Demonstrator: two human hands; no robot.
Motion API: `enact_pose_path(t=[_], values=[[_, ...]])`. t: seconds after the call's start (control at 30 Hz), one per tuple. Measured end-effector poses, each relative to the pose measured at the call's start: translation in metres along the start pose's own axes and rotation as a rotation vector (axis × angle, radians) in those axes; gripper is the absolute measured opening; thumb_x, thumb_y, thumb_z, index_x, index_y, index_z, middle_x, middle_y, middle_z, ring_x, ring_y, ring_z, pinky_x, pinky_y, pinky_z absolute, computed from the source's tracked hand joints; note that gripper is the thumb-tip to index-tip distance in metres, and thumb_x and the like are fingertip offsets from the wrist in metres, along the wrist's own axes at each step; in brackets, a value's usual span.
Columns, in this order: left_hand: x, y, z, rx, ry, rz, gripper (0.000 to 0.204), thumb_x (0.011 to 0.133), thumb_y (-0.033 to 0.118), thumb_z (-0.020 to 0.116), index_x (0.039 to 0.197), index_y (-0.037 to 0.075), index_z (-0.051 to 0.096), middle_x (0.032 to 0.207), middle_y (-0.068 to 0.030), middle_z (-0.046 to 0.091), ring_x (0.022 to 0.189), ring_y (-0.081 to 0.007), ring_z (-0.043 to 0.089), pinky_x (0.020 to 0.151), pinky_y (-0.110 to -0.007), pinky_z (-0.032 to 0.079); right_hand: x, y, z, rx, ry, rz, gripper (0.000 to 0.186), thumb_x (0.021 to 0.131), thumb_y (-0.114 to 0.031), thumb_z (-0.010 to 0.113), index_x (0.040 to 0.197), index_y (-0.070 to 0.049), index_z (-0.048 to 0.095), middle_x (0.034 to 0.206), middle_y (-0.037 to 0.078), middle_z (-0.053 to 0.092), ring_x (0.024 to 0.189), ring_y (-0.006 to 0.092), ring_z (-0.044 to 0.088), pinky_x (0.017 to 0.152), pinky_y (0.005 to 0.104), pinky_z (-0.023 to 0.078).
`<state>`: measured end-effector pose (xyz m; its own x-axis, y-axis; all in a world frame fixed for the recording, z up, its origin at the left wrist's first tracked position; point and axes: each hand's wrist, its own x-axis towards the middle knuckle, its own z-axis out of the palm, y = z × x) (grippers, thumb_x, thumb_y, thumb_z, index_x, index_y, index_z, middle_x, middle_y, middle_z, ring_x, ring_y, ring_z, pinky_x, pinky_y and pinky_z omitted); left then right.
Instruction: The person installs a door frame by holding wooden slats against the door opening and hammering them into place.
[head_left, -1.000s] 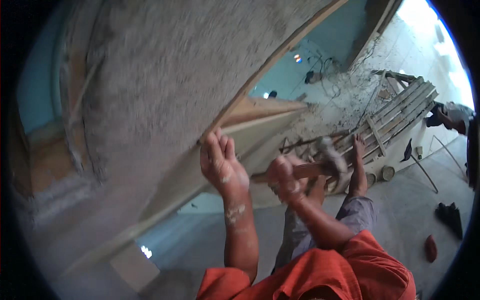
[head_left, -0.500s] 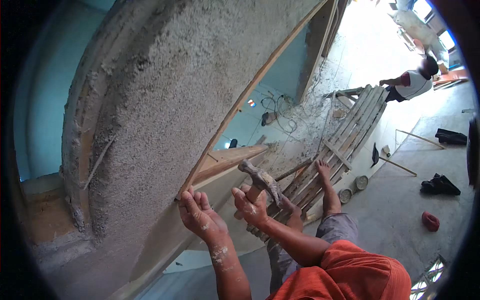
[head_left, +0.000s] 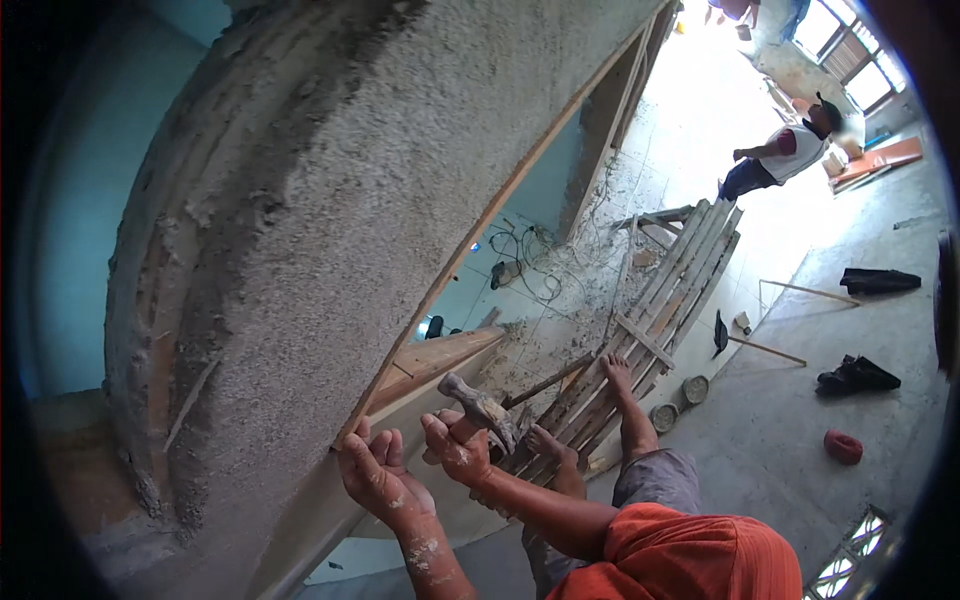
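My left hand (head_left: 388,478) is closed at the lower end of a thin wooden strip (head_left: 440,290), thumb and forefinger pinched together. A small dark tip shows beside these fingers, but what they pinch is too small to name. The strip runs along the edge of a rough grey plastered surface (head_left: 330,240). Just right of it, my right hand (head_left: 462,452) is wrapped round a hammer (head_left: 478,408), gripping high on the handle close to the metal head. The hammer is apart from the strip. Pale smears mark both hands.
My bare feet rest on a slatted wooden platform (head_left: 655,325). Two buckets (head_left: 680,403), dark shoes (head_left: 858,375) and a red bundle (head_left: 843,447) lie on the floor to the right. Cables (head_left: 535,260) and debris lie beyond the strip. A person (head_left: 785,155) stands at the far end.
My view has shifted, so the surface, hands and platform sit differently in the picture. My hands keep the same hold on strip end and hammer. The far person now stands more upright.
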<state>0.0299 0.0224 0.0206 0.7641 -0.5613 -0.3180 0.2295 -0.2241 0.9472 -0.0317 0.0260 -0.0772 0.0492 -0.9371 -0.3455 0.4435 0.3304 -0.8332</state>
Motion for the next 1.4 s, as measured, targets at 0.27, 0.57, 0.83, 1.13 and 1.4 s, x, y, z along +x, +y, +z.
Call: enact_pose_path(t=[0.27,0.57,0.83,1.13,1.4], values=[[-0.006,0.005,0.004,-0.07,0.054,-0.05,0.053,0.098,0.043,0.066,0.135,0.006,0.054,0.133,-0.0068,0.06,0.107,-0.0114,0.054,0.098,-0.034,0.049,-0.005,0.001,-0.013,-0.543,0.121,-0.262,0.034,0.095,-0.02,0.067,0.066,-0.005,0.058,0.056,0.006,0.052,0.05,0.0132,0.048,0.048,0.0364,0.039],[-0.005,0.004,0.007,-0.081,0.074,0.032,0.044,0.099,0.037,0.067,0.128,0.005,0.057,0.128,-0.0038,0.063,0.086,-0.0028,0.058,0.084,-0.022,0.055,0.004,0.003,-0.009,-0.095,0.089,-0.314,0.034,0.096,-0.015,0.063,0.065,-0.002,0.055,0.059,0.005,0.056,0.051,0.0131,0.049,0.048,0.0318,0.038],[-0.003,0.0,0.008,-0.038,0.138,0.028,0.06,0.097,0.043,0.068,0.135,-0.001,0.055,0.124,0.0013,0.059,0.089,-0.0006,0.048,0.088,-0.019,0.049,0.013,0.02,0.001,-0.104,0.04,-0.304,0.031,0.098,-0.019,0.056,0.072,-0.003,0.055,0.064,0.01,0.056,0.055,0.0261,0.054,0.051,0.0382,0.042],[-0.001,-0.003,0.013,-0.015,0.148,0.082,0.063,0.097,0.046,0.068,0.136,-0.002,0.055,0.114,0.0041,0.057,0.088,-0.0008,0.047,0.09,-0.022,0.049,0.007,-0.002,0.0,-0.068,0.079,-0.393,0.048,0.104,-0.033,0.055,0.071,0.001,0.06,0.067,0.008,0.058,0.059,0.0212,0.056,0.055,0.0351,0.043],[0.001,-0.004,0.01,0.004,0.131,0.096,0.06,0.097,0.045,0.067,0.135,0.0,0.056,0.133,-0.001,0.059,0.093,-0.0017,0.049,0.093,-0.022,0.048,0.013,0.007,-0.002,-0.001,0.041,-0.323,0.028,0.096,-0.027,0.059,0.076,-0.008,0.063,0.063,0.013,0.058,0.057,0.0335,0.058,0.055,0.0412,0.046]])
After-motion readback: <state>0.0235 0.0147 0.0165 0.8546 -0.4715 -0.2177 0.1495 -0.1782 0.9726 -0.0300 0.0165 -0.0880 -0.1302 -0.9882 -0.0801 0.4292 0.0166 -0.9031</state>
